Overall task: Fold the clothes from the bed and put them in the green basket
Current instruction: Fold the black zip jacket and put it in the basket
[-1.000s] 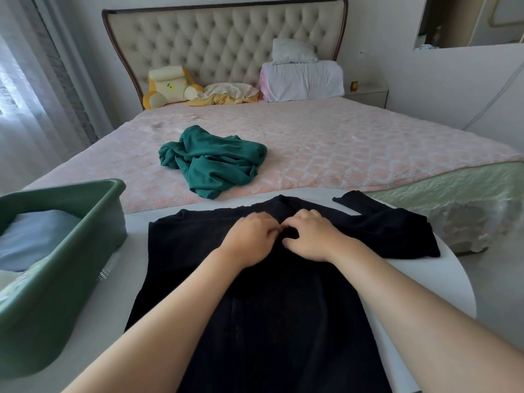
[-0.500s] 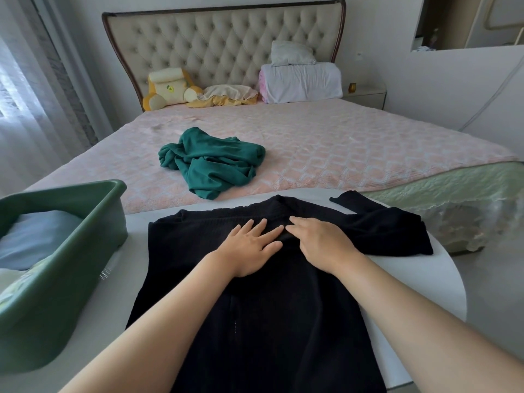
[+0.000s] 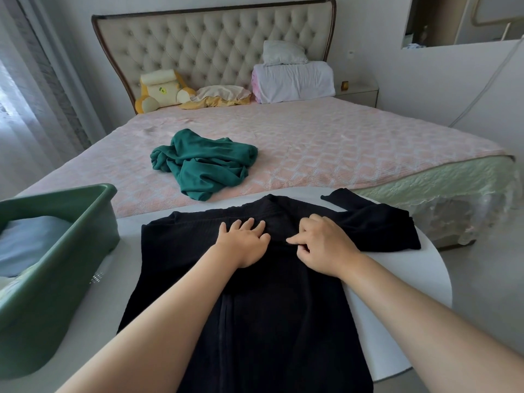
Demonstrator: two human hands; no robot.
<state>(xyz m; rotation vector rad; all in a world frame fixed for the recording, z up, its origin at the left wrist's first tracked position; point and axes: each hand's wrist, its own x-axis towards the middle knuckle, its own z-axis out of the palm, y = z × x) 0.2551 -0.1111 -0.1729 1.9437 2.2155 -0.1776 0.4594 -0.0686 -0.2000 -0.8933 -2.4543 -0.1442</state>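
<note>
Black garment (image 3: 269,321) lies spread on the white table (image 3: 428,256). Its body runs toward the viewer and its collar end points at the bed. One sleeve is thrown out to the right; the left sleeve is not visible.

Left hand (image 3: 243,242) lies flat on the cloth just below the collar, fingers straight and spread, palm down. It presses and holds nothing.

Right hand (image 3: 323,245) is just beside it, also on the cloth. Its fingers are curled, and forefinger and thumb pinch a small ridge of fabric near the neckline. How deep the hold goes is hidden under the knuckles.

Step in hand, as I read it: smoothing and squaring the garment before the first fold. No fold shows yet.

The next move likely calls for bringing the right sleeve in across the body, while the flat left hand keeps the middle from sliding. The knit looks soft and limp, so it may bunch if it is dragged instead of lifted.

Green basket (image 3: 56,293) stands on the table at the left, near the garment but not touching it. A pale blue folded piece (image 3: 28,242) already lies inside.

Farther off, a teal garment (image 3: 204,163) lies crumpled and unfolded on the bed (image 3: 340,143), so at least one more piece is left. Pillows (image 3: 292,80) are stacked by the headboard (image 3: 215,46).
</note>
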